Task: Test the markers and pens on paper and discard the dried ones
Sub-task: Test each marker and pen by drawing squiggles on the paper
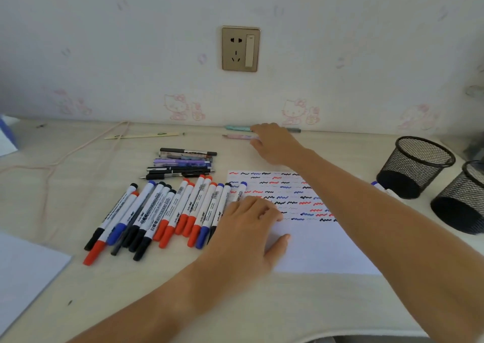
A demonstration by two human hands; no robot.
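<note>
Left hand (248, 227) was nearest — fingers loosely spread, palm flat on the near left edge of the paper (314, 248), probably pinning it so the sheet wouldn't slide during test strokes. It gripped nothing, though one blue-capped marker (241, 191) poked out from under its fingertips. Paper's far half was covered in rows of red, blue and black squiggles; near half blank.

Just left of that hand: a fanned row of whiteboard markers (167, 212), capped, with a stack of pens (183, 163) beyond them — looked like a sorted pile kept clear of the sheet.

Right hand (275, 143) was stretched well past the paper to the wall edge of the table (131, 290), fingers relaxed and touching a teal pen (237, 127) and a pink pen (237, 136). Couldn't tell if anything was pinched yet. Likely the next ones to test.

Right of that arm: two mesh pen cups (416, 167) tipped on their sides.
</note>
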